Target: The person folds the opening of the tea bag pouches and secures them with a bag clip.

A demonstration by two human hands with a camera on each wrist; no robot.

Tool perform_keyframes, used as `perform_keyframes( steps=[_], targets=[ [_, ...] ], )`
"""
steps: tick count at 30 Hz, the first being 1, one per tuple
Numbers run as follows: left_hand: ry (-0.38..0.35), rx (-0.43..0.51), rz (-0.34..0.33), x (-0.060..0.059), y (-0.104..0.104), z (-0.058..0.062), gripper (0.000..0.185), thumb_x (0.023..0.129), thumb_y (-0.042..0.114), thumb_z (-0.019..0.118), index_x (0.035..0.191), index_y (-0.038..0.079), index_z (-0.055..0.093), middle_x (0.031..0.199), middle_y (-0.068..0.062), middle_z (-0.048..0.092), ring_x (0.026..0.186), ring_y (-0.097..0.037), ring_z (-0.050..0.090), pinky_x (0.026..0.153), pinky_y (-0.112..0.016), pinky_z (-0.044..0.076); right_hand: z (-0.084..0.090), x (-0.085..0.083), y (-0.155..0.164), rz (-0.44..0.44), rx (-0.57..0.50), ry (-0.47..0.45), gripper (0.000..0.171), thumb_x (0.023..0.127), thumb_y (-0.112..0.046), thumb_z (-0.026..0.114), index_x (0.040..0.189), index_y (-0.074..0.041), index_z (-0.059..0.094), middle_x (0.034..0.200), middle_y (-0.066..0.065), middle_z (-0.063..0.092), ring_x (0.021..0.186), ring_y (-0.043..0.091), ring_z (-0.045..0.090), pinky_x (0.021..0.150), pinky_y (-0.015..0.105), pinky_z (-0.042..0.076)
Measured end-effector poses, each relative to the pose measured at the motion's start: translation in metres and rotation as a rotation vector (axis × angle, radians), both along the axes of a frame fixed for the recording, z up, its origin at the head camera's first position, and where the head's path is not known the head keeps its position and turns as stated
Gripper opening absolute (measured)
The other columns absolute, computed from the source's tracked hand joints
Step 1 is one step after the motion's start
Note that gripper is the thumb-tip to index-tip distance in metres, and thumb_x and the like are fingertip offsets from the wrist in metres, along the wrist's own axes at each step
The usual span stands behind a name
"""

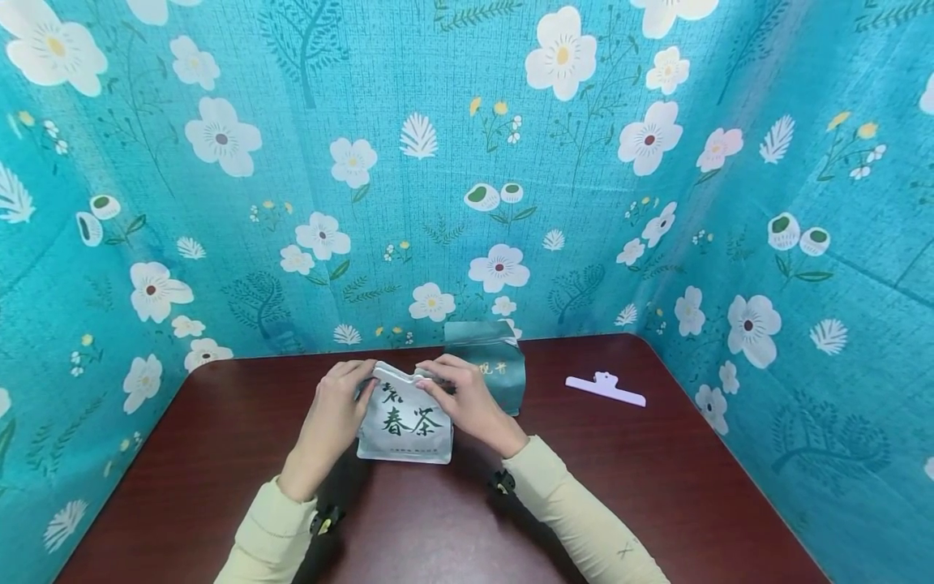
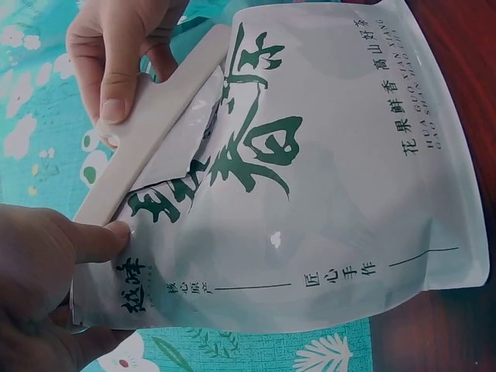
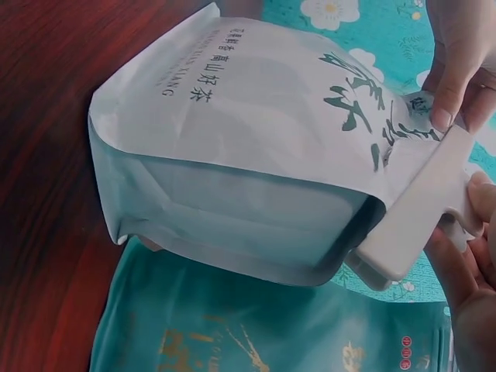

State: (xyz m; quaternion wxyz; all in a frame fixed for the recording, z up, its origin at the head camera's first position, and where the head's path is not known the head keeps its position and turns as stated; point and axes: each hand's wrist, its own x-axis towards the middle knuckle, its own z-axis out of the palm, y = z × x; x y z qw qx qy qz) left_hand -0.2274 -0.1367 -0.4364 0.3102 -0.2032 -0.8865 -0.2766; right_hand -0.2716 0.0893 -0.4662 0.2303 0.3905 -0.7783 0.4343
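Both of my hands are on the white tea bag at the middle of the counter (image 1: 219, 454), working at its folded top. My left hand (image 1: 332, 414) grips the top left corner of the white tea bag (image 1: 405, 426), thumb on the printed front and the other fingers curled behind it, and in the left wrist view my thumb tip presses right against the end of the white sealing clip (image 2: 151, 128) that runs along the bag's folded mouth. My right hand (image 1: 467, 401) pinches the other end of that clip, with my fingertips on its top face and the thumb under its small tab; the right wrist view shows the clip sticking out past the bag's edge with my fingers closed around it. The clip sits across the fold, clamped over the crumpled top of the bag just above the big green brush characters. The bag is tilted up on its base edge, its bottom gusset toward me and resting on the dark red wood. Just behind it, touching or nearly touching its far side, lies a teal tea bag (image 1: 496, 369) with gold lettering, partly hidden by my right hand. Well apart to the right, near the far edge of the counter, lies a second white sealing clip (image 1: 606, 389), flat and untouched. Teal cloth with white flowers (image 1: 511, 162) walls the counter on three sides. My sleeves are pale yellow.
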Motion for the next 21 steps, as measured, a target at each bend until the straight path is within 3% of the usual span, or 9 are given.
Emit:
perform_keyframes(
  steps=[6, 13, 17, 21],
  targets=[
    [0.036, -0.025, -0.022, -0.003, -0.005, 0.001, 0.034, 0.079, -0.004, 0.083, 0.113, -0.005, 0.074, 0.105, -0.019, 0.073, 0.098, -0.034, 0.067, 0.084, -0.048, 0.058, 0.001, 0.001, 0.0, 0.021, -0.03, -0.059, 0.025, 0.094, -0.015, 0.073, 0.118, -0.009, 0.074, 0.101, 0.002, 0.069, 0.086, 0.009, 0.065, 0.073, 0.019, 0.058],
    [0.07, 0.066, -0.069, -0.011, -0.015, -0.006, 0.035, 0.076, 0.001, 0.087, 0.109, 0.0, 0.075, 0.104, -0.014, 0.072, 0.095, -0.028, 0.067, 0.078, -0.045, 0.059, 0.006, 0.003, 0.002, 0.021, -0.012, -0.131, 0.03, 0.092, -0.014, 0.077, 0.121, -0.01, 0.073, 0.108, 0.001, 0.07, 0.09, 0.01, 0.063, 0.074, 0.022, 0.058],
    [0.085, 0.114, -0.095, -0.012, -0.016, -0.011, 0.032, 0.077, 0.001, 0.087, 0.107, 0.002, 0.076, 0.102, -0.011, 0.072, 0.086, -0.022, 0.066, 0.064, -0.036, 0.056, 0.011, 0.005, 0.001, 0.005, 0.038, -0.118, 0.033, 0.092, -0.013, 0.076, 0.124, -0.01, 0.071, 0.112, 0.002, 0.07, 0.091, 0.009, 0.061, 0.074, 0.023, 0.057],
    [0.105, 0.134, -0.088, -0.011, -0.014, -0.012, 0.032, 0.076, 0.0, 0.088, 0.105, 0.002, 0.075, 0.1, -0.011, 0.072, 0.081, -0.022, 0.063, 0.059, -0.029, 0.05, 0.019, 0.007, -0.004, 0.005, 0.127, -0.072, 0.034, 0.093, -0.012, 0.075, 0.126, -0.008, 0.069, 0.115, 0.004, 0.07, 0.095, 0.01, 0.063, 0.078, 0.027, 0.055]
  ],
)
